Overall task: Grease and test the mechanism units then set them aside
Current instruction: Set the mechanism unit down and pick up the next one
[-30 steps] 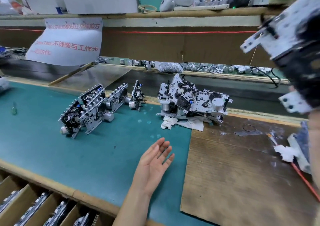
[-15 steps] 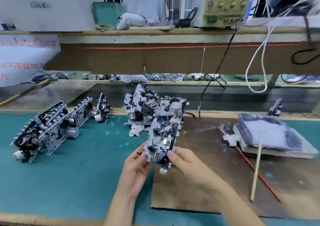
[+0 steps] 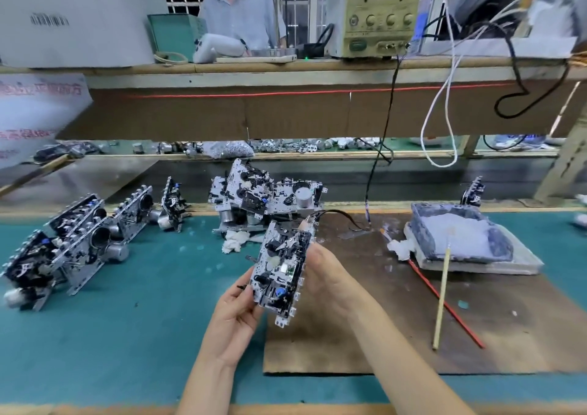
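A silver-and-black mechanism unit is held upright above the bench between both hands. My left hand grips its lower left edge. My right hand grips its right side, fingers behind it. A black test lead reaches the unit's top end. A pile of units lies just behind it. A row of units leans together at the left. A grey tray of white grease sits at the right, with a wooden stick resting against it.
A brown board covers the green mat at the right. A red stick and white wipes lie on the bench. A power supply stands on the upper shelf, cables hanging down. A person stands behind the shelf.
One second ago my left hand lay open on the mat and my right held the unit high at the right. Both hands have since come onto the unit and turned it upright.
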Tool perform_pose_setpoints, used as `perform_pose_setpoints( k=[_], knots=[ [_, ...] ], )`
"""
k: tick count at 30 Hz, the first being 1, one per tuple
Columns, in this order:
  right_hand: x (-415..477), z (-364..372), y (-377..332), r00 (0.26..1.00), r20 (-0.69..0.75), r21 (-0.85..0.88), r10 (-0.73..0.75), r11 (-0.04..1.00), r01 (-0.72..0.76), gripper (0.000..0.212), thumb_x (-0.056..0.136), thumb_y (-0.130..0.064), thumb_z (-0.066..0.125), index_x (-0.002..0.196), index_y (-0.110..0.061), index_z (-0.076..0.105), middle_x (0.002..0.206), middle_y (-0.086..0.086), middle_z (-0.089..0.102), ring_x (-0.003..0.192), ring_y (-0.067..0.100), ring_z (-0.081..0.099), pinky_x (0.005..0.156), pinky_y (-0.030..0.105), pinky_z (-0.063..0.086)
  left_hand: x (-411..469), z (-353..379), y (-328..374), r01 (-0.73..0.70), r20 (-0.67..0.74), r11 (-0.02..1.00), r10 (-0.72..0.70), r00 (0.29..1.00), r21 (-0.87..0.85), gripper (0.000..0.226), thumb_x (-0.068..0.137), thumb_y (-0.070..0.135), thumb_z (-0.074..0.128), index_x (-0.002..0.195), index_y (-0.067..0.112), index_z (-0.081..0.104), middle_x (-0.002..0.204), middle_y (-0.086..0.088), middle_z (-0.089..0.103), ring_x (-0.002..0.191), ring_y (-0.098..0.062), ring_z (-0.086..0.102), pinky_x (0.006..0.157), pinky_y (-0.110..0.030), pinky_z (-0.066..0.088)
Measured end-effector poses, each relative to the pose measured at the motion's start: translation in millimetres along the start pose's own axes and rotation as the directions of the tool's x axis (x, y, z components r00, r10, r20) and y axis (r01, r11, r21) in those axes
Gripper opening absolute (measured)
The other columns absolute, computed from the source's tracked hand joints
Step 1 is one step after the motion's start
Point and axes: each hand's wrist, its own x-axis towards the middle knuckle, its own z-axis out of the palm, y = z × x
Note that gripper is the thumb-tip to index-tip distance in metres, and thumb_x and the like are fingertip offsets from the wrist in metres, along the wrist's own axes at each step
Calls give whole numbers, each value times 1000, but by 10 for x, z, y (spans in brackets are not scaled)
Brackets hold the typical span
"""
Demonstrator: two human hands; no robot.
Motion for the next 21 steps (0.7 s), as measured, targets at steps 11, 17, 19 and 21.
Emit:
perform_pose_setpoints(
  k=[11, 17, 19, 21],
  knots=[
    [52, -159, -194, 992, -89, -105, 94, 989, -103, 51, 74, -67, 41, 99, -25, 55, 87, -11, 68, 85, 6, 64, 64, 10, 51, -6, 32, 13, 18, -57, 999, -21, 998, -46, 49, 89, -6, 35, 75, 10, 79, 78, -7, 74, 49, -5, 64, 44, -15, 51],
    [239, -256, -212, 905, -424, -266, -9, 957, -116, 26, 83, -23, 67, 70, -3, 58, 71, 10, 53, 62, 14, 51, 48, 14, 45, 32, 19, -9, 45, -15, 998, -45, 999, 39, 36, 76, -1, 46, 81, 13, 79, 84, -7, 75, 62, -10, 70, 51, -19, 54],
    [268, -263, -229, 883, -469, -318, -16, 936, -151, 32, 80, -20, 71, 77, 9, 59, 62, 17, 45, 52, 11, 42, 43, 14, 35, 34, -1, -10, 44, -10, 998, -44, 999, 52, 35, 72, 0, 48, 82, 14, 79, 84, -7, 75, 62, -10, 70, 50, -18, 54],
    [295, -263, -252, 852, -522, -318, -51, 938, -139, 33, 77, -15, 72, 76, 15, 58, 63, 28, 43, 53, 15, 41, 40, 16, 34, 34, 2, -12, 45, 1, 998, -45, 999, 52, 35, 72, -1, 48, 82, 14, 79, 83, -6, 75, 49, -5, 64, 48, -16, 52]
  ],
)
